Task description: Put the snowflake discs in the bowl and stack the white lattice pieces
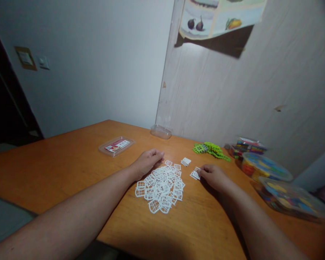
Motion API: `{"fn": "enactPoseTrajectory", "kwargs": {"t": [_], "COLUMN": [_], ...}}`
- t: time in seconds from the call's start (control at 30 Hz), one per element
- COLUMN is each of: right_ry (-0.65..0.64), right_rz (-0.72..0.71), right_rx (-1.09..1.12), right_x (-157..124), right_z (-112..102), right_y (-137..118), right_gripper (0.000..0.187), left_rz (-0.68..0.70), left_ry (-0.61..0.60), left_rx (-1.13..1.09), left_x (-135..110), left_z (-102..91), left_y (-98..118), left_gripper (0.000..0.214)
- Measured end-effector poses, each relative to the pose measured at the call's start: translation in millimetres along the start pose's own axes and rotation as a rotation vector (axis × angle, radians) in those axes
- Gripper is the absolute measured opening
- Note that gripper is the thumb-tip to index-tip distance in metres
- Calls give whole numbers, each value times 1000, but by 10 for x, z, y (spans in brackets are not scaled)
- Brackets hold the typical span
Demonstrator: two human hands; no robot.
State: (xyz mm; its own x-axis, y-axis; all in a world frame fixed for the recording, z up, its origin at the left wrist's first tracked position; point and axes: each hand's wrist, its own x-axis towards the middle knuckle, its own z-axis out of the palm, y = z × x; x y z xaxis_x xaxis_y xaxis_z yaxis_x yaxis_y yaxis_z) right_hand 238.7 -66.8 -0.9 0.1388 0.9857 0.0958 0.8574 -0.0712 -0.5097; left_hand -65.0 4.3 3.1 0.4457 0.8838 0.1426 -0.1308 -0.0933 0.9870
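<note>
A heap of flat white plastic lattice pieces (162,186), shaped like small window frames with a curved end, lies on the table before me. My left hand (151,160) is at the heap's far left edge, its fingers curled together; whatever they may hold is hidden. On the right, my right hand (212,176) pinches the edge of a few white lattice pieces (195,173) at the tabletop. Between the hands sits a small neat stack of white lattice pieces (186,161). A couple of loose ones lie just left of that stack.
Bright green and grey lattice pieces (209,150) lie at the back right. Along the right edge stand clear tubs of colourful pieces (267,166). A clear lid with a label (117,145) lies at the left, and a clear plastic tray (161,132) is by the wall.
</note>
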Motion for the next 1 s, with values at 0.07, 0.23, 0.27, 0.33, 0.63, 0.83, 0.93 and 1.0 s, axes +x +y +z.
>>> {"fn": "enactPoseTrajectory", "kwargs": {"t": [0.07, 0.23, 0.27, 0.33, 0.63, 0.83, 0.93, 1.0], "right_ry": [27, 112, 106, 48, -61, -125, -119, -114], "right_rz": [-25, 28, 56, 100, 111, -1, -5, -1], "right_rx": [8, 276, 333, 401, 248, 21, -68, -98], "right_x": [-5, -116, -142, -175, -100, -104, -104, -110], "right_z": [-18, 18, 25, 18, -98, -63, -44, -39], "right_y": [-4, -65, -78, -95, -63, -66, -110, -157], "right_gripper": [31, 37, 37, 35, 36, 36, 28, 25], "left_rz": [-3, -9, -7, 3, 7, 16, -3, -7], "left_ry": [8, 3, 2, -2, -4, 7, -4, -8], "left_rx": [11, 21, 21, 18, 10, 40, 40, 32], "left_x": [-9, -18, -16, -10, 4, -10, -14, -13], "left_z": [6, 9, 7, -1, -6, 1, 3, 1], "left_y": [15, 34, 31, 20, -15, 11, 17, 9], "left_gripper": [42, 43, 43, 43, 43, 42, 42, 43]}}
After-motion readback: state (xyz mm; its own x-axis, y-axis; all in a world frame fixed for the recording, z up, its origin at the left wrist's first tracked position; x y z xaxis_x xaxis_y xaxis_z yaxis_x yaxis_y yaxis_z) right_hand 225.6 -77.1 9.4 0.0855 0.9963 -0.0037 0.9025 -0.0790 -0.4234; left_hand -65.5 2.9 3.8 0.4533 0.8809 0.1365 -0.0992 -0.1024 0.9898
